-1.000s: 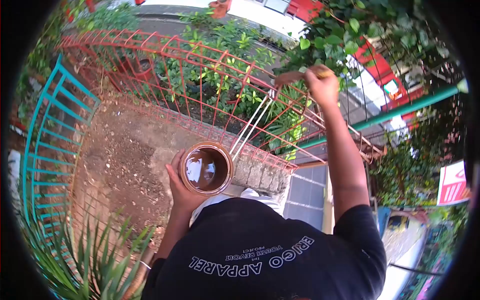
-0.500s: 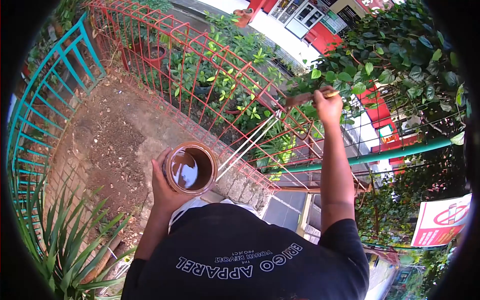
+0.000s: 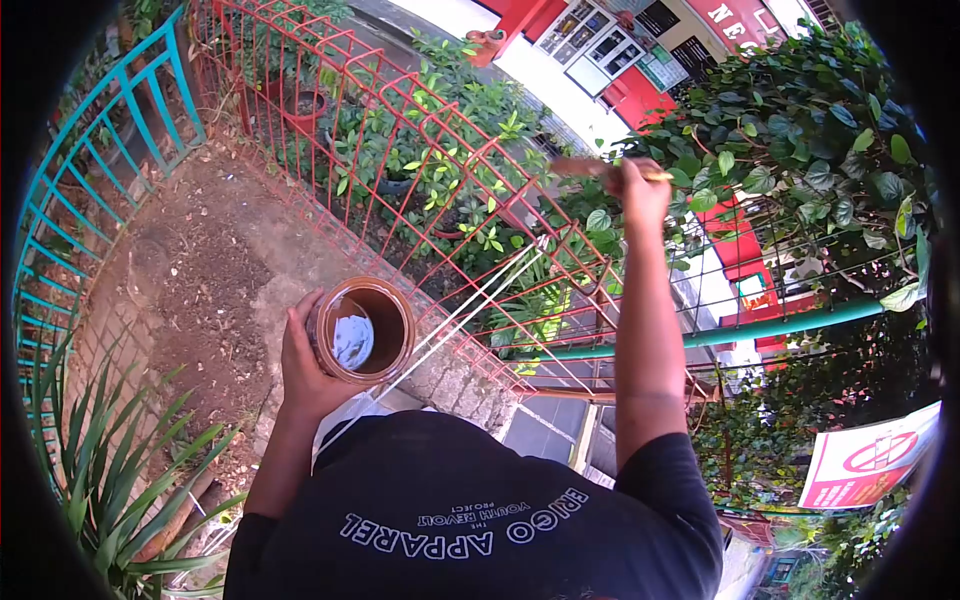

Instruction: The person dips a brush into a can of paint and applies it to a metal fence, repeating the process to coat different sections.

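Note:
My left hand (image 3: 308, 365) is wrapped round the side of a brown paint can (image 3: 398, 335), open at the top, with liquid inside that reflects the light. My right hand (image 3: 643, 190) grips a paintbrush (image 3: 580, 167) by its handle, whose yellowish end sticks out to the right. The brush's brown head points left, slightly blurred, over the top of the red wire fence (image 3: 455, 150). Whether the bristles touch the wire I cannot tell. White cords (image 3: 470, 300) are tied to the fence below the brush and run down toward the can.
A teal metal fence (image 3: 128, 95) curves along the left. Green potted plants (image 3: 420, 170) grow behind the red fence. Dense leafy vines (image 3: 800, 150) and a green pipe (image 3: 780, 325) are at the right, near a no-smoking sign (image 3: 865, 460). A spiky plant (image 3: 130, 470) stands lower left.
My right hand and the brush have moved slightly up and left, and the brush now lies above the fence's top wires. My left hand and the can have shifted a little left in view.

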`<move>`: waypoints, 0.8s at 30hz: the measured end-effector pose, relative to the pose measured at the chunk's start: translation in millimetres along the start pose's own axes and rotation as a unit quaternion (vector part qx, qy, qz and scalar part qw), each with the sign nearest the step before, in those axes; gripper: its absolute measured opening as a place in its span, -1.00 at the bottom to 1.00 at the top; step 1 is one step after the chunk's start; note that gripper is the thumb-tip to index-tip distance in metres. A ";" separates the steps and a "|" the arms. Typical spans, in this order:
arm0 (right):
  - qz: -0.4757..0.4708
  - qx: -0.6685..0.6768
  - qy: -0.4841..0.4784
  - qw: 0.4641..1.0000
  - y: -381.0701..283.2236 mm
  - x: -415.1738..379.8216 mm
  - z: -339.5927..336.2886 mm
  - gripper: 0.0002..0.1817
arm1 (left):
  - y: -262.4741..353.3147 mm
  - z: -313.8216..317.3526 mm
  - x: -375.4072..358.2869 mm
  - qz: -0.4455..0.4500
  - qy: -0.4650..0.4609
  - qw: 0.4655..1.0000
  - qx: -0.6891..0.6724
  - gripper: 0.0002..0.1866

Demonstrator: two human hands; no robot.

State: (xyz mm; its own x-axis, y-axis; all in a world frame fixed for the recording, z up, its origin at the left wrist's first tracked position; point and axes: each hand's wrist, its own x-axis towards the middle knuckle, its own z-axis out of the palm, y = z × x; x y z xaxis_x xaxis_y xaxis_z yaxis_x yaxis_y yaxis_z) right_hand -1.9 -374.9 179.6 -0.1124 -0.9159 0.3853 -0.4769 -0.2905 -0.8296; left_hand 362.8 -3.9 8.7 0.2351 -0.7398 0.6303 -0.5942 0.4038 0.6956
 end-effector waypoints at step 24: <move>-0.099 -0.067 -0.399 0.909 -89.3 -37.6 20.7 -0.92 | -7.1 -13.9 -8.7 -0.027 0.020 0.999 0.030 0.60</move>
State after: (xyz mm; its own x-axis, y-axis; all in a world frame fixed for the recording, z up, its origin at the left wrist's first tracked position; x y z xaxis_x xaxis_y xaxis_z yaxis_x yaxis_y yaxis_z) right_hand 63.0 -320.3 230.8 0.6295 -0.7745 0.0622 -0.5273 -0.4846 -0.6980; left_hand 375.6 7.1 3.1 0.2982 -0.7364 0.6073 -0.6253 0.3300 0.7072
